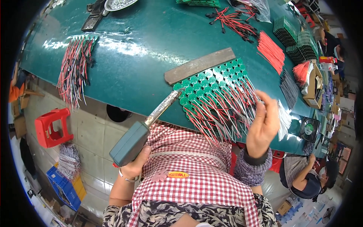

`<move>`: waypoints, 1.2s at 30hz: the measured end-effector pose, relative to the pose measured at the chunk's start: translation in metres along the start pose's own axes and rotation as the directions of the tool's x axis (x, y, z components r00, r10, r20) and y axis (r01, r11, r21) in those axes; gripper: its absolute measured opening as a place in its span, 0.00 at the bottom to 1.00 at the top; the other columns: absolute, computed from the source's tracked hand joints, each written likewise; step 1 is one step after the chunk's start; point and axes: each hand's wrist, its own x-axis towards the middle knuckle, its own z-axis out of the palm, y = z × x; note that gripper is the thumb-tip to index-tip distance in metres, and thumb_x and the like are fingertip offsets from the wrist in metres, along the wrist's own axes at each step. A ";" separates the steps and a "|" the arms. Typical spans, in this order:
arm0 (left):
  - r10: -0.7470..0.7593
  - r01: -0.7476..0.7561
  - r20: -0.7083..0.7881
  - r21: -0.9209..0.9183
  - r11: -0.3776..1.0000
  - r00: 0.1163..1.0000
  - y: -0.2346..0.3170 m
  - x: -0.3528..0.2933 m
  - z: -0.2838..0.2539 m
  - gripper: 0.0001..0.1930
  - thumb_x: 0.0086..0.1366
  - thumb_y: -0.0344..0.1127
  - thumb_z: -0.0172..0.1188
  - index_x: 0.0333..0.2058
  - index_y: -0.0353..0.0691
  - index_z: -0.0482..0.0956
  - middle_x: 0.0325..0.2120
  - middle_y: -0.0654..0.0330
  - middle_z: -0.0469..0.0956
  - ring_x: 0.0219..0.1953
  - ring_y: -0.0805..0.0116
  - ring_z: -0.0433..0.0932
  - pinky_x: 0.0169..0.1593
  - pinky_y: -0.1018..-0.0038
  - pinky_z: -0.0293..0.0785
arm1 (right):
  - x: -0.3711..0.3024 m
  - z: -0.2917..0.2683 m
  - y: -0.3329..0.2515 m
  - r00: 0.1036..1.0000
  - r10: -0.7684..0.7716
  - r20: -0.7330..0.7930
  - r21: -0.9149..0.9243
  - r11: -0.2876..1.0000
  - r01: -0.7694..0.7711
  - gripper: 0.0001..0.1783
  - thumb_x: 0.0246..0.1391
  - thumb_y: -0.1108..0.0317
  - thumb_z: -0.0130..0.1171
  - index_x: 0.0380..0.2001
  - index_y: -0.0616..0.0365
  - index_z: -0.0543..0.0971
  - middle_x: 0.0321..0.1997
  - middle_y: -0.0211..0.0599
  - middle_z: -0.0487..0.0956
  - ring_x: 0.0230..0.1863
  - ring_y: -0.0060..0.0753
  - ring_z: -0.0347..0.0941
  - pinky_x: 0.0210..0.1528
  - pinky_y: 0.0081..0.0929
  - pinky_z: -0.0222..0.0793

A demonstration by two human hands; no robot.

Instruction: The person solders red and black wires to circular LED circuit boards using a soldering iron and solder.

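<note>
My left hand [137,163] is closed round the dark green, blocky handle of a soldering iron [130,143]. The iron's metal shaft slants up to the right, and its tip meets the left end of a panel of round green circuit boards [204,86]. Red, black and white wires [221,115] fan out from the boards toward me, over the table's front edge. Beside the panel's right end, my right hand [263,126] is raised with thumb and forefinger pinched close to the wires. What sits between those fingertips is too small to make out.
A flat bar [200,66] lies along the panel's far edge. Another wired panel [75,64] hangs over the table edge at left. Bundles of red wires [271,52] and dark wires [289,89] lie at right, near stacked green boards [285,31]. A red stool [53,128] stands below left.
</note>
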 end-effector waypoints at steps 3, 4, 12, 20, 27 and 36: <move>0.011 -0.011 -0.029 -0.010 1.000 1.000 0.001 0.000 0.000 0.20 0.60 0.21 0.64 0.52 0.27 0.77 0.40 0.56 0.81 0.30 0.74 0.74 0.32 0.77 0.70 | -0.004 -0.012 -0.011 0.992 -0.060 0.111 -0.097 0.993 0.070 0.24 0.63 0.76 0.52 0.62 0.66 0.71 0.38 0.45 0.70 0.35 0.41 0.69 0.37 0.31 0.69; 0.015 -0.015 -0.031 -0.004 1.000 0.999 0.001 0.000 0.000 0.20 0.60 0.21 0.65 0.53 0.26 0.77 0.40 0.55 0.81 0.30 0.74 0.74 0.32 0.77 0.70 | -0.006 -0.007 -0.014 0.978 -0.149 0.148 -0.090 0.982 0.163 0.28 0.62 0.77 0.52 0.66 0.66 0.67 0.41 0.47 0.69 0.38 0.42 0.69 0.38 0.31 0.69; -0.096 0.095 -0.023 -0.044 0.995 0.995 0.006 -0.014 0.001 0.16 0.60 0.21 0.67 0.48 0.29 0.81 0.41 0.55 0.83 0.40 0.66 0.81 0.45 0.72 0.76 | -0.037 0.069 -0.023 0.975 -0.210 0.068 0.254 0.949 0.186 0.19 0.48 0.87 0.64 0.44 0.61 0.84 0.29 0.37 0.75 0.28 0.34 0.72 0.31 0.28 0.68; -0.112 0.114 -0.022 0.163 0.980 0.993 0.006 -0.018 0.002 0.15 0.53 0.24 0.70 0.41 0.29 0.82 0.34 0.51 0.83 0.33 0.62 0.83 0.38 0.72 0.78 | -0.048 0.092 -0.022 0.969 -0.238 0.058 0.254 0.943 0.217 0.13 0.45 0.81 0.68 0.37 0.59 0.82 0.29 0.35 0.76 0.31 0.37 0.74 0.33 0.35 0.69; -0.138 0.142 -0.032 0.179 0.974 0.990 0.009 -0.019 0.006 0.15 0.52 0.25 0.70 0.41 0.29 0.82 0.34 0.51 0.83 0.34 0.61 0.83 0.39 0.72 0.78 | -0.046 0.091 -0.024 0.955 -0.279 0.100 0.176 0.950 0.259 0.13 0.46 0.80 0.67 0.38 0.60 0.82 0.30 0.36 0.75 0.31 0.38 0.74 0.34 0.35 0.69; -0.141 0.137 0.014 0.150 0.979 0.990 0.007 -0.014 0.007 0.15 0.51 0.24 0.68 0.39 0.28 0.82 0.35 0.50 0.82 0.34 0.59 0.83 0.39 0.71 0.78 | -0.044 0.090 -0.029 0.952 -0.281 0.121 0.085 0.959 0.272 0.14 0.44 0.81 0.69 0.36 0.59 0.82 0.27 0.36 0.74 0.29 0.38 0.74 0.31 0.34 0.69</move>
